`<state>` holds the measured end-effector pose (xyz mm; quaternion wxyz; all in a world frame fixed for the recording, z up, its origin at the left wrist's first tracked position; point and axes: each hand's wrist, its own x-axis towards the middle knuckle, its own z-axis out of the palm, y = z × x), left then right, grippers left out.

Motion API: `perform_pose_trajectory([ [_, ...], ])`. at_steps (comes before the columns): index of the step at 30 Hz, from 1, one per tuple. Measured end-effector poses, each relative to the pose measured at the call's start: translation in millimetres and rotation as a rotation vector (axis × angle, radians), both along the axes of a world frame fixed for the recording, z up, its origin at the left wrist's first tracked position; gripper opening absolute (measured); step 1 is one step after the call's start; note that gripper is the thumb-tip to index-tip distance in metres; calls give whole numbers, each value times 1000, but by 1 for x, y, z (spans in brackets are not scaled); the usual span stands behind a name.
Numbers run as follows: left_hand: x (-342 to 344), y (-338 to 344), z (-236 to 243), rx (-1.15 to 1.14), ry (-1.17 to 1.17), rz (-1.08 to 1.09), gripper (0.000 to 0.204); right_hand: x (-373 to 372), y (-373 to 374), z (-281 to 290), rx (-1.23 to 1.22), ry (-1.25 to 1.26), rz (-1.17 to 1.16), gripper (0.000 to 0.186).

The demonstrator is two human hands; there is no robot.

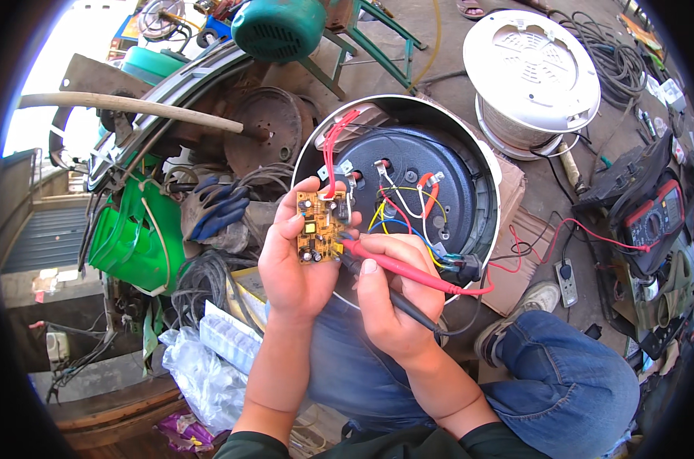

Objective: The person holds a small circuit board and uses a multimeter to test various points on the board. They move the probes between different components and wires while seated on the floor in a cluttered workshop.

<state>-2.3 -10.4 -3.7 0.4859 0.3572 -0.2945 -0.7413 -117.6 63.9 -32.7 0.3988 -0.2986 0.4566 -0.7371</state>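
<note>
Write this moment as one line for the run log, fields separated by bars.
left hand: holds circuit board | right hand: holds red probe and black probe, tips at board | behind: opened cooker base

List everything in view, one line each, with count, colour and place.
small yellow circuit board: one, yellow, held in left hand
red test probe: one, red, in right hand, tip at board
black test probe: one, black, under right hand
upturned round cooker body: one, white rim, black base with coloured wires, centre
white round vented lid: one, upper right
red-and-black multimeter: one, right
green plastic bucket: one, left
teal motor: one, top
blue jeans: lower right
left hand: one, gripping board
right hand: one, gripping probes
</note>
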Motion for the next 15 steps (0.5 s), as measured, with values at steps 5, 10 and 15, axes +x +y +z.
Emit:
perform_pose_trajectory([
  [5,0,-1,0,-8,-5,-1,45,0,-1,-2,-4,1,10,23],
  [10,-1,0,1,1,-21,9,45,-1,-1,0,9,2,21,23],
  [15,0,-1,1,-5,-23,1,45,1,-1,0,0,19,-1,23],
])
